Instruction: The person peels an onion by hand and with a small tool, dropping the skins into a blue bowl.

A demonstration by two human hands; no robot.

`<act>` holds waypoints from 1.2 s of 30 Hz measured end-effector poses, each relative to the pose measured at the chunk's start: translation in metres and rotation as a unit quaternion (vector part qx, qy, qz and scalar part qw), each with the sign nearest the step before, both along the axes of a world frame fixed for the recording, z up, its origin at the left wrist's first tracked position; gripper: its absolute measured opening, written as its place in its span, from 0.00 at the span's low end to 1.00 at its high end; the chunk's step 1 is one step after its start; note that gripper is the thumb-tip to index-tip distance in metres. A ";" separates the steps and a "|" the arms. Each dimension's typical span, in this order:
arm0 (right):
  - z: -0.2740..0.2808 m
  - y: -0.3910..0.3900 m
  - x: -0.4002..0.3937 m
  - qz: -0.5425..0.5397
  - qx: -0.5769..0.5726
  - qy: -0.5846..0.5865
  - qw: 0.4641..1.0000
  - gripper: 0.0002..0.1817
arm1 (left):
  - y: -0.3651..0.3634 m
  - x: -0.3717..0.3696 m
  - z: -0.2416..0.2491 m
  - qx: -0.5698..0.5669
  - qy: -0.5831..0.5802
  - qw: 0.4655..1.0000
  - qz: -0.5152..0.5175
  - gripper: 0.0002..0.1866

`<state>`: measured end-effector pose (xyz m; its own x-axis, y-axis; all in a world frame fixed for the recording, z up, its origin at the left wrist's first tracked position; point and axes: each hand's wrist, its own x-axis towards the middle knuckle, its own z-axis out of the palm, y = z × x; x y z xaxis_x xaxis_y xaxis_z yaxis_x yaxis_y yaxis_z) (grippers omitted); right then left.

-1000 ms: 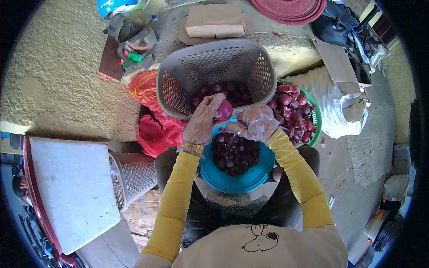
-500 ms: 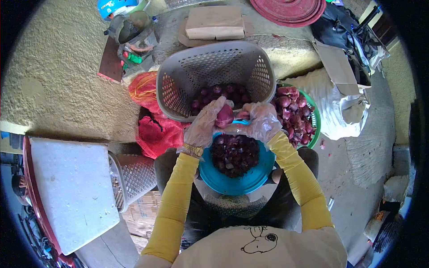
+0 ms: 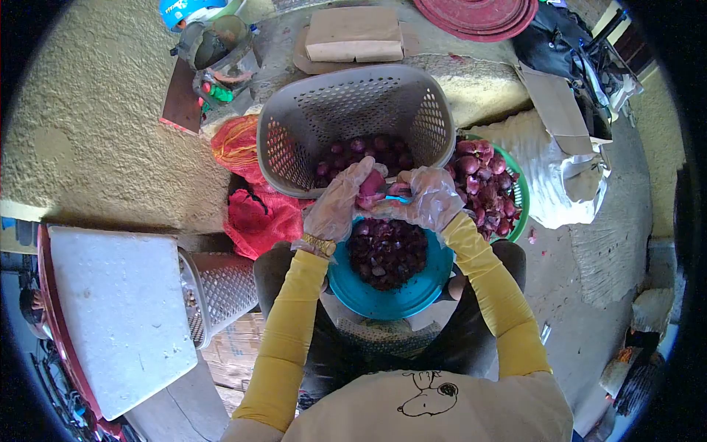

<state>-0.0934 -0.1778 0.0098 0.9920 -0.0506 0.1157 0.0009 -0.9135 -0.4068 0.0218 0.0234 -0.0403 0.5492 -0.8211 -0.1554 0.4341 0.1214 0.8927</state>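
Note:
My left hand [image 3: 340, 200], in a clear plastic glove, is closed around a red onion [image 3: 370, 186]. Facing it, my right hand [image 3: 433, 197], also gloved, is closed on a small knife with a blue part [image 3: 398, 198], which touches the onion's right side. Both hands are above a blue basin [image 3: 390, 307] holding dark onion skins [image 3: 387, 254]. Just beyond them stands a grey perforated basket [image 3: 353, 88] with several onions [image 3: 359, 144] at its bottom. A green basket [image 3: 523, 193] heaped with red onions [image 3: 471, 166] is at the right.
Red mesh sacks [image 3: 258, 221] lie left of the grey basket. A white foam board [image 3: 118, 317] and a light perforated basket [image 3: 228, 291] are at the left. Beyond sits a cardboard box [image 3: 353, 35]. White sacking [image 3: 515, 147] lies at the right.
The onion has turned a little in my left hand, with a lighter patch of it showing beside the knife. The view has shifted slightly.

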 end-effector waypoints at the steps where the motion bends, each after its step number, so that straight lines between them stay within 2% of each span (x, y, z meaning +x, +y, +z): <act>1: 0.001 -0.001 0.000 0.000 0.000 0.000 1.000 0.35 | 0.002 0.002 -0.010 0.028 -0.115 0.993 -0.009 0.23; 2: 0.002 -0.001 0.000 0.004 0.039 0.000 0.999 0.34 | 0.003 0.004 -0.020 0.055 -0.228 0.972 -0.018 0.23; 3: 0.002 -0.002 0.000 0.009 0.078 0.001 0.997 0.33 | 0.003 0.002 -0.016 0.055 -0.228 0.972 -0.018 0.23; 6: -0.001 -0.003 0.001 0.014 0.056 -0.013 0.998 0.33 | 0.001 -0.010 0.020 0.037 -0.182 0.982 0.025 0.25; 8: 0.009 0.000 -0.001 0.021 0.052 -0.018 0.998 0.31 | -0.003 -0.014 0.049 0.045 0.012 0.999 -0.012 0.26; 11: 0.010 -0.001 -0.001 0.040 0.065 -0.011 0.997 0.28 | -0.007 -0.018 0.058 0.072 -0.025 0.997 0.014 0.27; 14: -0.009 -0.005 0.001 0.056 0.084 -0.006 0.995 0.26 | -0.006 -0.019 0.060 0.077 -0.012 0.997 0.013 0.26; 19: 0.002 0.000 0.000 0.062 0.088 -0.028 0.994 0.23 | -0.008 -0.018 0.058 0.080 -0.027 0.996 0.034 0.25; 22: 0.012 0.002 0.000 0.061 0.041 -0.029 0.997 0.23 | -0.008 -0.022 0.065 0.090 -0.031 0.994 0.044 0.24; 24: 0.016 0.003 0.000 0.061 0.049 0.043 0.996 0.30 | -0.008 -0.022 0.066 0.095 -0.043 0.993 0.055 0.24; 28: 0.018 0.007 0.002 0.096 0.007 0.033 0.995 0.31 | -0.008 -0.019 0.060 0.105 -0.039 0.991 0.069 0.23; 30: 0.018 0.012 0.006 0.097 -0.062 0.190 0.975 0.33 | -0.008 -0.017 0.046 0.115 -0.041 0.989 0.083 0.22; 31: 0.017 0.013 0.005 0.098 -0.061 0.190 0.975 0.33 | -0.008 -0.017 0.033 0.078 -0.289 0.944 0.139 0.25; 32: 0.015 0.013 0.003 0.094 -0.060 0.132 0.985 0.33 | -0.006 -0.016 0.020 0.037 -0.518 0.834 0.186 0.30; 33: 0.014 0.014 0.001 0.089 -0.057 0.074 0.992 0.33 | -0.005 -0.015 0.025 0.037 -0.518 0.834 0.186 0.30; 34: 0.014 0.013 0.001 0.089 -0.057 0.074 0.992 0.33 | -0.002 -0.013 0.036 0.063 -0.267 0.953 0.129 0.29; 35: 0.014 0.012 0.000 0.073 -0.027 0.025 0.997 0.34 | -0.001 -0.013 0.045 0.084 0.006 0.995 0.062 0.29; 36: 0.014 0.011 -0.001 0.055 0.004 -0.024 0.998 0.34 | -0.003 -0.014 0.050 0.084 0.006 0.995 0.062 0.29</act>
